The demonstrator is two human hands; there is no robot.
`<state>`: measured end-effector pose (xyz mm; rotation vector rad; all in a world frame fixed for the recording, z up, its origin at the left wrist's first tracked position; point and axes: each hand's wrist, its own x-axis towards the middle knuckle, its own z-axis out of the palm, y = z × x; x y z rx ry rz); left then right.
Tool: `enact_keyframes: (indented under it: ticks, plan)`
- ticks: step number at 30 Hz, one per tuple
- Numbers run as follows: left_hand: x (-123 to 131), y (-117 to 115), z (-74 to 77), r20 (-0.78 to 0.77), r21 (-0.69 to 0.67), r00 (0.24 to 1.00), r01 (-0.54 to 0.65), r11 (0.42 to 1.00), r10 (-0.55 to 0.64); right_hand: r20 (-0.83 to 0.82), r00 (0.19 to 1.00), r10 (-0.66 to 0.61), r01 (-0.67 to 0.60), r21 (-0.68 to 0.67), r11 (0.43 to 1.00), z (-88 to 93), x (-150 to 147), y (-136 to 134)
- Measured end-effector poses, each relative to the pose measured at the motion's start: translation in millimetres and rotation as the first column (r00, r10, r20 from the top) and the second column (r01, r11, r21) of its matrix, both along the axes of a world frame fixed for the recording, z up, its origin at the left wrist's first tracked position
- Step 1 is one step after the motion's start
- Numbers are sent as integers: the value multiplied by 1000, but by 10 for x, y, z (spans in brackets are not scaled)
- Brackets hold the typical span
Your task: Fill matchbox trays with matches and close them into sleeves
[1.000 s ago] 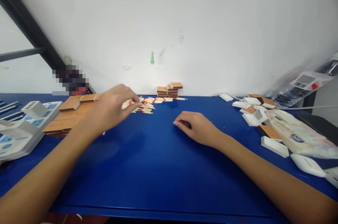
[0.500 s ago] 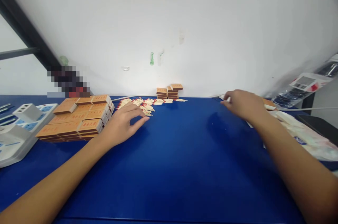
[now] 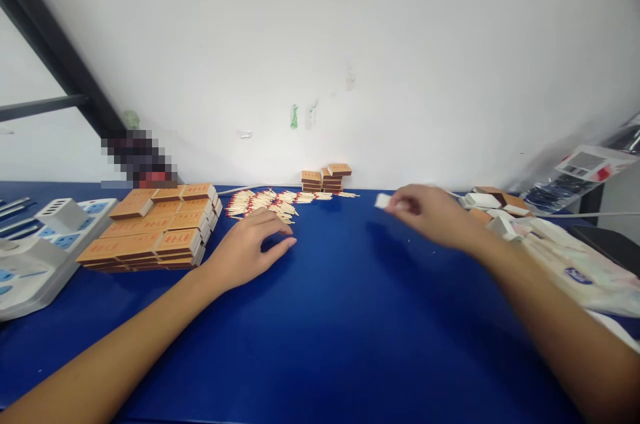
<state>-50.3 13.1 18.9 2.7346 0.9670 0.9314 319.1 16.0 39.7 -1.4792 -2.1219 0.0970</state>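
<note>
Right hand [image 3: 433, 214] pinches white matchbox tray [image 3: 383, 201], long axis unclear; spread left hand [image 3: 249, 247] nearer matchsticks [image 3: 257, 203], left of tray, along desk [image 3: 320, 331] back edge.

A small, partly hidden white box [image 3: 383, 201] is held to the right of loosely heaped, red-tipped matches [image 3: 260, 202].

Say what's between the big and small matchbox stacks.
Head view: loose matches lie between the big stack and small stack, a white cable partly behind them.
</note>
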Motion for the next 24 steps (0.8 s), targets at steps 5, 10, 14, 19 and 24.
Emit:
enact_keyframes:
  ticks: [5, 10, 14, 19, 24]
  plan:
    - [95, -107, -36, -15, -69, 1000, -9, 998, 8, 34, 944, 327, -321, -127, 939, -203, -899, -377]
    - [131, -145, -68, -80, -168, 996, 13, 986, -27, -67, 943, 325, -332, -178, 926, -139, -934, -163]
    - [106, -120, -79, -69, -194, 997, 14, 981, -28, 0, 999, -34, 34, -108, 994, -158, -554, 470]
    - [85, -94, -72, -43, -196, 999, 24, 980, -33, 62, 991, -122, 132, -211, 969, -291, -393, 929]
    - [72, -80, -69, -32, -177, 999, 29, 984, -35, 56, 997, -61, 77, -339, 938, -231, -468, 856]
